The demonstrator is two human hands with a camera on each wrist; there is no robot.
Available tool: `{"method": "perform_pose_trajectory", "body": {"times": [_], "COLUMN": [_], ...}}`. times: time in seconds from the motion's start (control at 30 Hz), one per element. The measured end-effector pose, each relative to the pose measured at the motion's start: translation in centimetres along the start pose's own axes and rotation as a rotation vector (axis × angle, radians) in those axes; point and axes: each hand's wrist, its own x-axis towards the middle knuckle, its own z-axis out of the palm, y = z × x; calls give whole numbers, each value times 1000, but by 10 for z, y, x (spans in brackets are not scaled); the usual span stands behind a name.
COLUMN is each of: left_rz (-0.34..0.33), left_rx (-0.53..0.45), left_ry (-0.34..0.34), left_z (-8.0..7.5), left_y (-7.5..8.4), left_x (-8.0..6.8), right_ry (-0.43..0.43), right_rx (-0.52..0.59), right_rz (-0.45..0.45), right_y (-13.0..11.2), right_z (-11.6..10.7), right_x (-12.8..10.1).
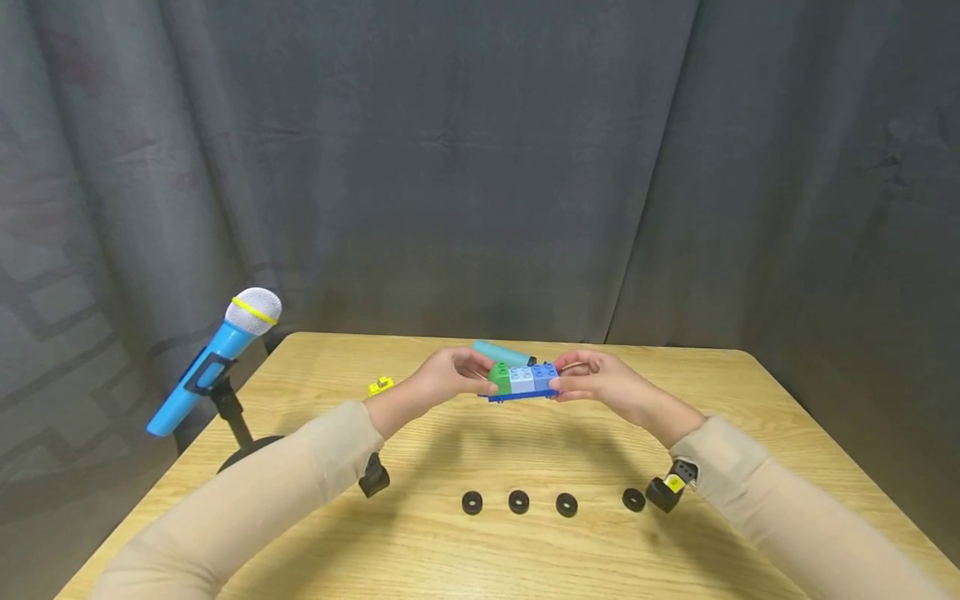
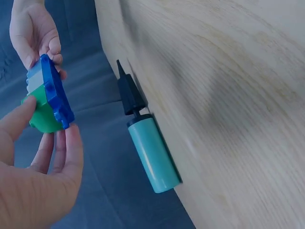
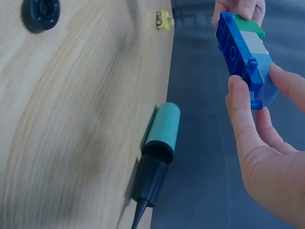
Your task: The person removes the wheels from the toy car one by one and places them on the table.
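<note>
Sleeves of pale beige are covering both your forearms at the near edge of the wooden table (image 1: 787, 417), and each wrist is carrying a small black camera. Just past them, four black rings (image 1: 518, 502) are lying in a loose row on the tabletop, well apart from your hands. Further out, you are holding a toy brick block (image 1: 523, 382) in the air above the middle of the table, one hand at each end. Your left hand (image 1: 448, 377) is pinching the green end, with the thumb on one face and the fingers curling under the dark blue base plate; your right hand (image 1: 596, 379) is gripping the blue end the same way, thumb pressing against one side and fingers wrapping the other. The block is showing a green part, a light blue middle and darker blue pieces on a blue base with small pegs underneath. Just behind it, a teal cylinder with a black pointed tip (image 2: 147, 148) is lying on its side on the table; it is probably a small pump, though the views are not settling that. To your left, a little yellow piece (image 1: 380, 386) is sitting on the wood. Beyond the table's left corner, a blue toy microphone (image 1: 217, 354) is leaning in a black stand, in front of the grey curtain (image 1: 480, 167).
</note>
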Motion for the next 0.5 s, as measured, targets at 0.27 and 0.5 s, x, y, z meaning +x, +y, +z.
{"method": "perform_pose_trajectory", "body": {"times": [0.27, 0.5], "left_rz": [46, 39], "left_rx": [32, 80], "left_ry": [7, -3], "left_z": [11, 26], "left_y": [-13, -29], "left_x": [11, 18], "right_ry": [44, 115], "right_rx": [-99, -227], "right_rz": [26, 47], "right_y": [19, 34], "right_z": [-4, 0], "right_x": [6, 9]}}
